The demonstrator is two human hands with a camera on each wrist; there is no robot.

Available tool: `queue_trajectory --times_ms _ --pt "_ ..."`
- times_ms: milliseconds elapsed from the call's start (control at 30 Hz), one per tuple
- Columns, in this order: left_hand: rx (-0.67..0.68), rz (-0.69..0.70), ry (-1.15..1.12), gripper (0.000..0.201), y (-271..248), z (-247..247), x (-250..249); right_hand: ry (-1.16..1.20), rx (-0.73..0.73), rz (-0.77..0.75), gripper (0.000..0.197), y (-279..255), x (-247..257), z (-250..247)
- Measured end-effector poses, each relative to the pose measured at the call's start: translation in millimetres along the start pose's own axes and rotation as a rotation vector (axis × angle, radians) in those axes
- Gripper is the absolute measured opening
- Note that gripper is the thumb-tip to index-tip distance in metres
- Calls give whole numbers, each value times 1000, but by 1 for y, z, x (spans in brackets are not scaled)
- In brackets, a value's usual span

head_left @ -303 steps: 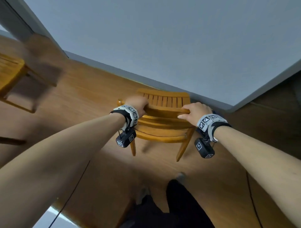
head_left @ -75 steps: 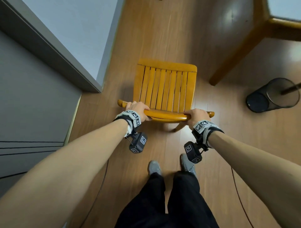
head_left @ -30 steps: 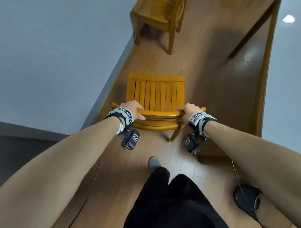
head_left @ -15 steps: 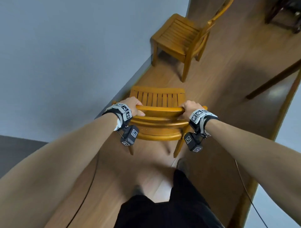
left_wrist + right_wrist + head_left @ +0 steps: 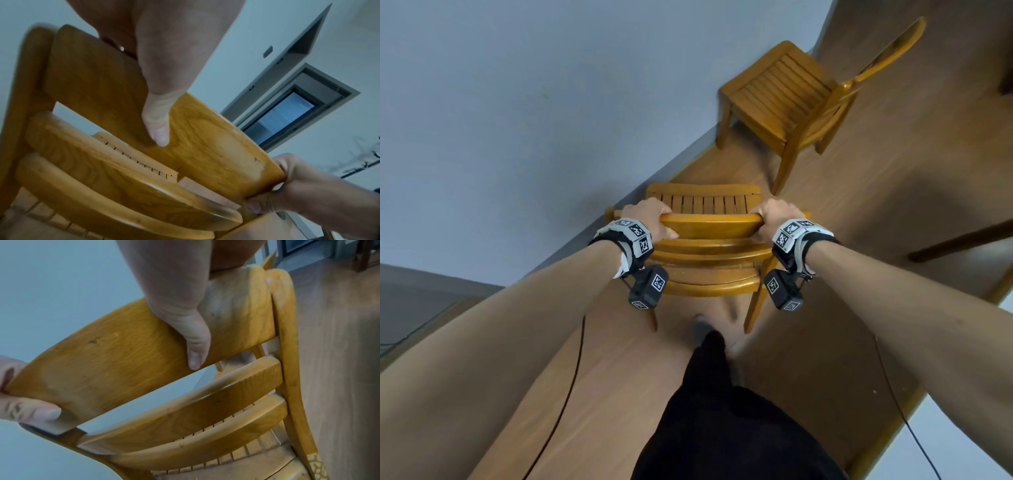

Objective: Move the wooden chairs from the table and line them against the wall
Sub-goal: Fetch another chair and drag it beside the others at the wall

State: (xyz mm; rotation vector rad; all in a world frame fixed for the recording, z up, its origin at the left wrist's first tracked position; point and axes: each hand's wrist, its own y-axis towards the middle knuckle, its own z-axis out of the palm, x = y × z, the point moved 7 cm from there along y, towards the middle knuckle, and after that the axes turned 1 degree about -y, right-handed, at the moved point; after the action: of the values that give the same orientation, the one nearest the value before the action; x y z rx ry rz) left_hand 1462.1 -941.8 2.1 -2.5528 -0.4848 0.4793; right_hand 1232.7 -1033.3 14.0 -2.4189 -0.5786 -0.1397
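left hand (image 5: 652,219) grips the left end of the top back rail (image 5: 710,224) of the near wooden chair (image 5: 705,240), fingers curled over the top edge, thumb pressed flat on the rail's rear face, seen clearly in the left wrist view (image 5: 158,123). right hand (image 5: 774,216) grips the right end of the same rail, fingers over the top, thumb down on the rear face in the right wrist view (image 5: 193,340). both hands hold the chair; each wrist view also catches the other hand at the far end of the rail.

landmark = near wooden chair. its slatted seat (image 5: 705,202) points away from the person, 2 lower curved back slats below the gripped rail, rear legs (image 5: 753,308) in view toward the person. cannot tell if all legs touch the floor. grey-blue wall (image 5: 517,102) runs just beside the chair's left side, with a baseboard at its foot. second wooden chair (image 5: 787,92) stands beyond the near chair and to its right, near the same wall, clearly apart from it, turned at an angle. wooden floor (image 5: 637,377) under both. dark table leg (image 5: 962,240) right of the near chair. person's dark trousers (image 5: 722,428) and a grey shoe (image 5: 700,327) behind the chair. thin black cable (image 5: 571,377) runs over the floor to the left-rear. tagged wristbands with small black cameras on both wrists.
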Motion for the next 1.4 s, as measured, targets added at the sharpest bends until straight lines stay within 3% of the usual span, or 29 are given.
queue_trajectory --times_ms 233,500,767,1033,1300,1400 --pt "5 -105 -43 44 4 -12 -7 -5 -3 -69 18 15 -3 -9" --pt "-28 -117 -51 21 -40 43 -19 -79 9 -114 11 0 -27 32" --pt "63 -80 -181 32 -31 93 -30 -190 -20 -104 46 31 -48 46" --pt "111 -39 -284 28 28 53 -22 -196 -53 -87 40 89 -34 -2" --pt "83 -85 -296 17 86 14 -7 -216 -30 -116 38 148 -19 -37" --pt "86 -116 -278 22 107 5 -12 -256 -20 -152 37 173 -21 -48"
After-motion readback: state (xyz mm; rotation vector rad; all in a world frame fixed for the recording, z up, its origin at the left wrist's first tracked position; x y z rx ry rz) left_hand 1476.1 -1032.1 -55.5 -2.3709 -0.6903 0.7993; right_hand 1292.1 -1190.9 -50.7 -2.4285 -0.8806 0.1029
